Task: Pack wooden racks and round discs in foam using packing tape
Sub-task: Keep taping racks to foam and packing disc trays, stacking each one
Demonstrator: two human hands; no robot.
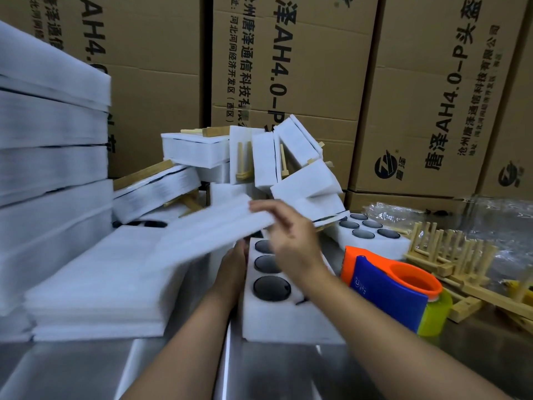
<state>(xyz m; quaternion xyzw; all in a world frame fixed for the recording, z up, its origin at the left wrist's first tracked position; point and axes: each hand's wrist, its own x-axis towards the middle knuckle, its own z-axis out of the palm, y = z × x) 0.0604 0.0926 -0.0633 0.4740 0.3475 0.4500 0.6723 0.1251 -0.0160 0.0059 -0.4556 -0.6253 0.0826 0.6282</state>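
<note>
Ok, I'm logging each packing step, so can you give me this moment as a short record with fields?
foam tray: on the metal table, dark round discs in its holes
right hand: grips a foam sheet, tilted above the tray
left hand: at the tray's left edge, fingertips hidden under the sheet
tape dispenser: right of the tray, untouched
wooden racks: loose, far right
foam sheet stack: left of the tray
packed bundles: piled at the back
</note>
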